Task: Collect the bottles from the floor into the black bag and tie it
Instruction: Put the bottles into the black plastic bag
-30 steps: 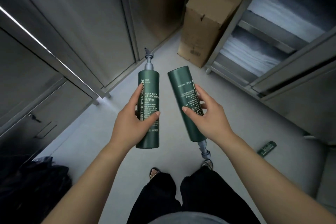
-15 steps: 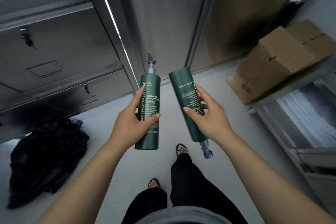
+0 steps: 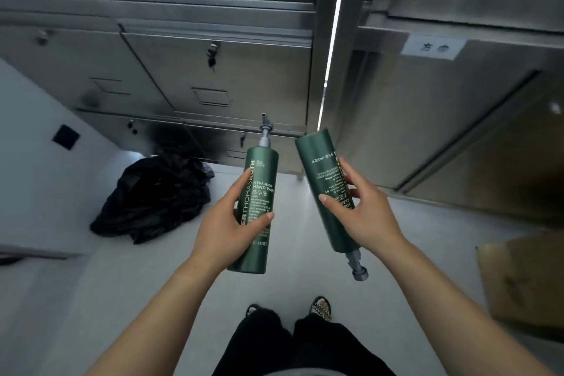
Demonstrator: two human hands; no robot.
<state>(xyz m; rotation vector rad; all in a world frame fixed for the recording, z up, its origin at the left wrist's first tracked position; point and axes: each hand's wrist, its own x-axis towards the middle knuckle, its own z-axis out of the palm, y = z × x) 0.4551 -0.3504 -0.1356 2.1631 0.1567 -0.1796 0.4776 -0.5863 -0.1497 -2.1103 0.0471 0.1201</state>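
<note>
**Both hands full: one green bottle each, bag on the floor ahead**

From my seat I see the left hand [image 3: 225, 232] wrapped round the lower half of a green pump bottle [image 3: 263, 189], thumb across the printed front, fingers behind. That bottle stands nearly upright, grey pump at the top. The right hand [image 3: 363, 214] grasps a second green bottle [image 3: 317, 162] round its middle, thumb on the near face and fingers curled along the far side. This one is upside down and tilted, flat base up, its grey pump hanging below the wrist. The two bottles are held side by side in the air, close but not touching.

The black bag [image 3: 152, 195] lies crumpled on the pale floor [image 3: 106, 299], ahead and to the left of the hands, against the foot of the steel cabinets [image 3: 213, 76]. A white paper label [image 3: 433, 46] is stuck on the cabinet door to the right. A cardboard box [image 3: 525, 278] sits at the right edge. Below the forearms I can see dark trousers [image 3: 274, 345] and a patterned sandal [image 3: 320, 308].
</note>
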